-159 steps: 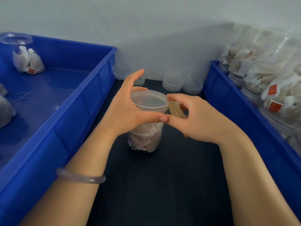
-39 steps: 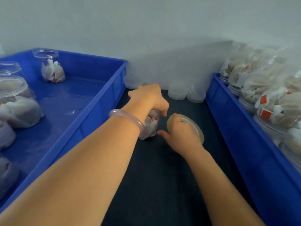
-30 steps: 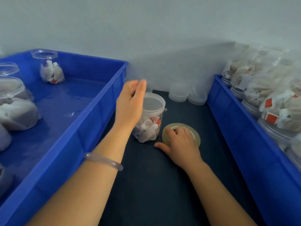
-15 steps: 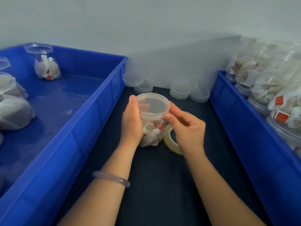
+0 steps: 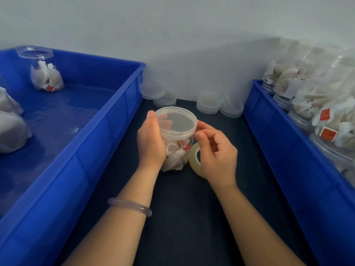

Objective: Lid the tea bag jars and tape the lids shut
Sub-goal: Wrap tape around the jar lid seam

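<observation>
Head: jar (image 5: 176, 131), lidded, holds tea bags (image 5: 175, 159).

Light level: moderate, even, cool; source out of view.
Shadows: broad soft shadow on the wall (image 5: 207, 60) from 12 to 2 o'clock.
Glare: pale sheen on the left bin (image 5: 63, 116) floor at 9 o'clock; small highlight on the bracelet (image 5: 130, 206).
Distortion: wide-angle; left bin and right bin (image 5: 284, 160) rims splay toward 7 and 5 o'clock.
Focus: sharpest at centre, on the lidded jar (image 5: 176, 129) and tape roll (image 5: 193, 159); packed jars (image 5: 307, 96) at 3 o'clock soft, washed out.
</observation>
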The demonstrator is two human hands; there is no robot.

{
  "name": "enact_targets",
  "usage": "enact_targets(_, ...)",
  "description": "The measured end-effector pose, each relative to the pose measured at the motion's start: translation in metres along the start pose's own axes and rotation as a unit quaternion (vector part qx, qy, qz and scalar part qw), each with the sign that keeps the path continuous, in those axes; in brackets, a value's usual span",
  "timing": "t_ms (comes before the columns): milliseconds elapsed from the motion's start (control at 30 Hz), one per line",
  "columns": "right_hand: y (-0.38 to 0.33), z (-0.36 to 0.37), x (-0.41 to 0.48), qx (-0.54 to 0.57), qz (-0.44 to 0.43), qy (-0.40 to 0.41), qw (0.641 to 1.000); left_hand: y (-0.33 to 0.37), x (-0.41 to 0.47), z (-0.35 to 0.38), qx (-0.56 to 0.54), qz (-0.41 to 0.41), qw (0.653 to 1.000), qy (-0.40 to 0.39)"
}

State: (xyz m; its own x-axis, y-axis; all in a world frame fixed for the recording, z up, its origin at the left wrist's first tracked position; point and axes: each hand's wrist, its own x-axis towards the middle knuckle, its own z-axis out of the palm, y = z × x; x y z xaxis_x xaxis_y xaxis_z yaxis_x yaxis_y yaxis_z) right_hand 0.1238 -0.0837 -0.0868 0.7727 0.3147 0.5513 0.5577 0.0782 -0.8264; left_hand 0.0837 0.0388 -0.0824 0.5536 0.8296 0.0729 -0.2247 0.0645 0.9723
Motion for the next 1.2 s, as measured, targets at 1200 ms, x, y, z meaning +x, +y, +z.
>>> enact_targets(1200, -0.038, 0.022, 0.034, -0.030, 0.143, 0.094, 0.985, 0.044, 0.000, -0.015, 0.106, 0.040, 0.989, -0.097)
